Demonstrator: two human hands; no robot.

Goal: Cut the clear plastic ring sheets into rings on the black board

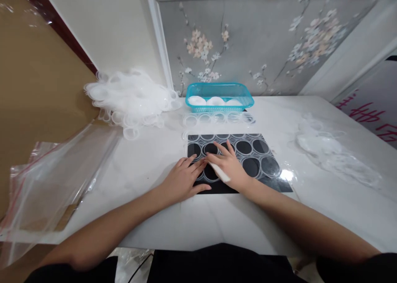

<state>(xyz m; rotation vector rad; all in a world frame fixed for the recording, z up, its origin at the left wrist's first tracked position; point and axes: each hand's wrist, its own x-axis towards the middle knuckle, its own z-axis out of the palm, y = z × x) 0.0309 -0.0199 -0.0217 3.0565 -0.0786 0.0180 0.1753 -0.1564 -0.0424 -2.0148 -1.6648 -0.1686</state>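
A black sheet [214,188] lies on the table, covered by clear film with rows of ring-shaped outlines. On its left part rests my left hand [186,177], open, fingers stretched and fingertips on the film. My right hand [232,169] lies over the middle of the sheet and holds a flat white strip [221,173] between thumb and palm, with some fingers extended forward. The strip's far end meets my left fingertips. Whether those fingertips pinch anything small is hidden. Round outlines [269,166] show to the right of my hands.
A blue plastic basket [220,108] with white round pieces stands behind the sheet. Clear film with circles [204,118] lies before it. A heap of white ring scraps [130,95] is at left, near plastic bags [62,179]. Crumpled clear film [331,151] lies at right.
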